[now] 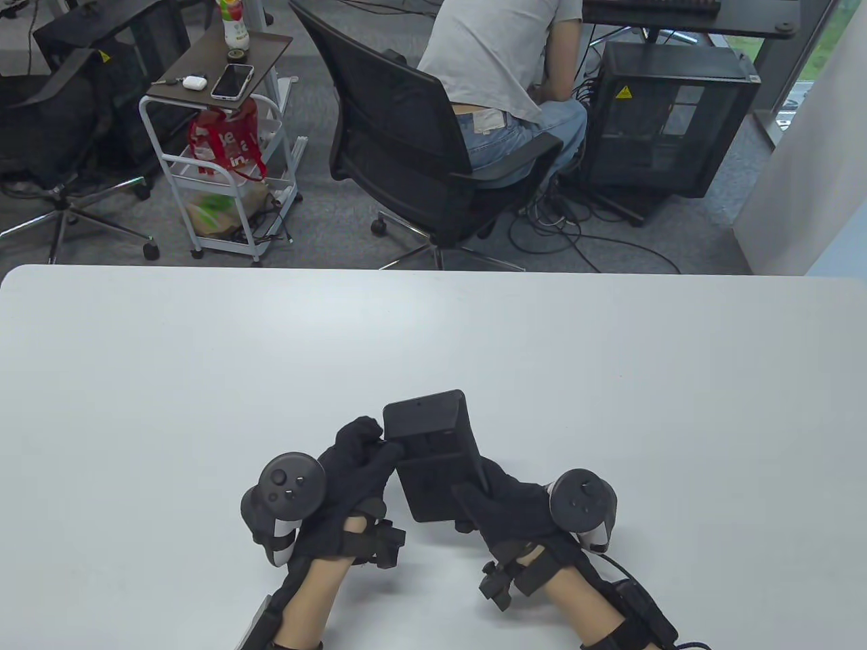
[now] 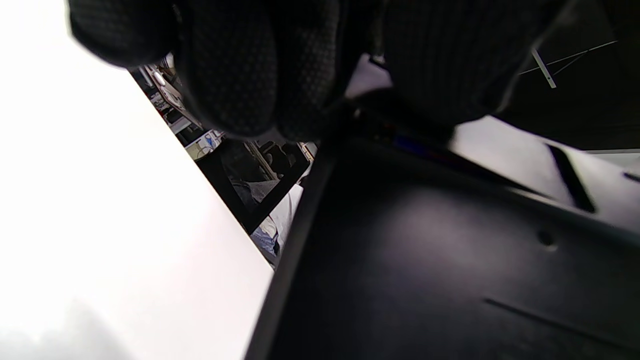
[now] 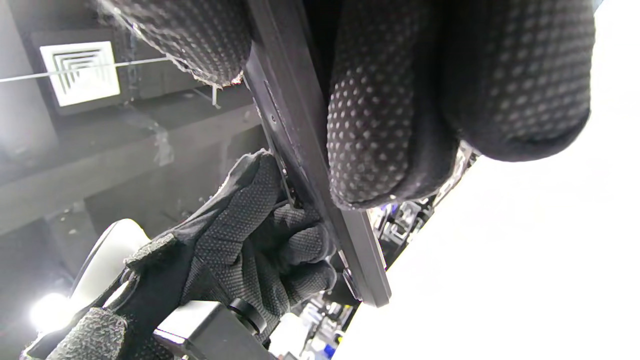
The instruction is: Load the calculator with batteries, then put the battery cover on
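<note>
The black calculator (image 1: 433, 453) is held back side up above the white table (image 1: 433, 338), tilted. My right hand (image 1: 498, 497) grips its near right edge, thumb on the back and fingers (image 3: 380, 125) underneath. My left hand (image 1: 359, 453) holds its left edge, with fingertips pressed at the battery area. In the left wrist view the calculator's back (image 2: 450, 260) fills the frame, with my left fingers (image 2: 250, 75) at its upper edge. In the right wrist view the calculator (image 3: 320, 200) shows edge-on between both hands. No battery or separate cover is clearly seen.
Beyond the table's far edge a person sits on a black office chair (image 1: 406, 149). A white trolley (image 1: 217, 135) with a phone and a bottle stands at the far left. A black computer case (image 1: 667, 115) stands at the far right.
</note>
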`<state>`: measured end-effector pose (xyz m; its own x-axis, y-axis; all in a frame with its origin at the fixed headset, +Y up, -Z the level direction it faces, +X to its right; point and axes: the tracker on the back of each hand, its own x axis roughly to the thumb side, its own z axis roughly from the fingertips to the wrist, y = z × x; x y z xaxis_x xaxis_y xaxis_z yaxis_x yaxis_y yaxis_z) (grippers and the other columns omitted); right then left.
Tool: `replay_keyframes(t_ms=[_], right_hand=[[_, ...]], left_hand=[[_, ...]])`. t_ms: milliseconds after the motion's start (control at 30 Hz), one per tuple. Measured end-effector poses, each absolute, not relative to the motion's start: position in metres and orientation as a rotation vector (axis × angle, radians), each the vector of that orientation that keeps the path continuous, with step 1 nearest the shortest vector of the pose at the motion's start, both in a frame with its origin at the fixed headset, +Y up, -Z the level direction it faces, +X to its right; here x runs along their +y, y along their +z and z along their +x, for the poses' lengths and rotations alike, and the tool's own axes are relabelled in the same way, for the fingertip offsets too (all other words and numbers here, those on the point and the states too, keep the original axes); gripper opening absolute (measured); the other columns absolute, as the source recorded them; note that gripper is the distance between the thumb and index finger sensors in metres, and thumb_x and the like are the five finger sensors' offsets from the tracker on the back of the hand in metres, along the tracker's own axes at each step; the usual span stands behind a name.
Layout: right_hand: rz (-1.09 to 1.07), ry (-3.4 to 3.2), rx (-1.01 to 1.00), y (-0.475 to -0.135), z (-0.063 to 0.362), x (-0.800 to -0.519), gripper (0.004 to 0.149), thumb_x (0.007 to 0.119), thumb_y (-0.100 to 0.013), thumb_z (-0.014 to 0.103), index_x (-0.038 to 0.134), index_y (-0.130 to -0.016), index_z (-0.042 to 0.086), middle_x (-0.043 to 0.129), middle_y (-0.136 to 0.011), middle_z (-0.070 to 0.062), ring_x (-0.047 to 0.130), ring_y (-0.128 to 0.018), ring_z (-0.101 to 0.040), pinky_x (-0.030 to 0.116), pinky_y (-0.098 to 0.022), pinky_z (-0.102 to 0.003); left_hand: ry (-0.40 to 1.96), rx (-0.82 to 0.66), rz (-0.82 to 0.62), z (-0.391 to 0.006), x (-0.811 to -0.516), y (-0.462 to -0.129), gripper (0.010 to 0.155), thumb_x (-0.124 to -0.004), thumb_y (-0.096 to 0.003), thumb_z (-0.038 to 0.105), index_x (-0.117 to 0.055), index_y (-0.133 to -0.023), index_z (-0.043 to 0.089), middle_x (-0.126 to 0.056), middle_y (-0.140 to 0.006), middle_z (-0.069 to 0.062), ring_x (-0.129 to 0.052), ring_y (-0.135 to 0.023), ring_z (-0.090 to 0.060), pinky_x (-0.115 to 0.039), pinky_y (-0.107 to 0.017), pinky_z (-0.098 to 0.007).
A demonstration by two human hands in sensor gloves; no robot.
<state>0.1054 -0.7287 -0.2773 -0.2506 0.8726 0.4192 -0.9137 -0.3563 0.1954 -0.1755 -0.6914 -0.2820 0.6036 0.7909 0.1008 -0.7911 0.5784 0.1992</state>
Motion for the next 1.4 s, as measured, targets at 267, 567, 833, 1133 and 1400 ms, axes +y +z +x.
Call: replay_keyframes(t_ms=[267,567,833,1133,1400], right_hand=[[0.553,1.818,-0.081,-0.276,0.104,-0.729,0.058,0.075,-0.049,0.039,0.068,-0.092,0.001,0.094,-0.064,-0.02,0.104,-0.035,-0.03,0.091,-0.026,-0.047],[0.569,1.714,-0.074,-0.277,0.103,-0.727,0.058,0.075,-0.049,0.04,0.067,-0.092,0.002,0.093,-0.065,-0.019,0.104,-0.035,-0.03,0.091,-0.027,-0.047],[0.568,1.688,-0.049,-0.277,0.105,-0.725,0.058,0.074,-0.049,0.04,0.067,-0.093,0.002,0.093,-0.066,-0.019,0.104,-0.035,-0.03,0.09,-0.027,-0.047],[0.598,1.746,-0.083,-0.275,0.104,-0.721,0.058,0.074,-0.049,0.04,0.066,-0.093,0.003,0.092,-0.066,-0.019,0.103,-0.036,-0.03,0.09,-0.027,-0.047],[0.609,1.853,-0.112,-0.271,0.1,-0.718,0.058,0.072,-0.05,0.04,0.064,-0.093,0.002,0.091,-0.067,-0.019,0.103,-0.038,-0.031,0.09,-0.029,-0.048]], left_hand=[[0.914,-0.001,0.229,-0.172,-0.69,-0.279,0.068,-0.087,-0.04,0.052,-0.063,-0.095,0.02,-0.082,-0.087,-0.003,-0.088,-0.07,-0.029,-0.073,-0.056,-0.053],[1.071,-0.119,0.038,-0.172,-0.698,-0.286,0.077,-0.071,-0.046,0.061,-0.053,-0.105,0.014,-0.065,-0.105,-0.014,-0.066,-0.093,-0.044,-0.053,-0.065,-0.063],[1.185,-0.155,0.053,-0.166,-0.698,-0.287,0.075,-0.071,-0.0471,0.054,-0.056,-0.098,0.001,-0.092,-0.08,-0.007,-0.092,-0.069,-0.034,-0.064,-0.061,-0.061],[1.152,-0.143,0.053,-0.162,-0.698,-0.283,0.078,-0.069,-0.0475,0.054,-0.049,-0.1,0.0,-0.089,-0.083,-0.009,-0.088,-0.072,-0.035,-0.063,-0.062,-0.061],[1.041,-0.117,0.049,-0.154,-0.702,-0.281,0.082,-0.061,-0.0466,0.057,-0.037,-0.101,0.0,-0.084,-0.086,-0.01,-0.083,-0.074,-0.035,-0.061,-0.063,-0.061]])
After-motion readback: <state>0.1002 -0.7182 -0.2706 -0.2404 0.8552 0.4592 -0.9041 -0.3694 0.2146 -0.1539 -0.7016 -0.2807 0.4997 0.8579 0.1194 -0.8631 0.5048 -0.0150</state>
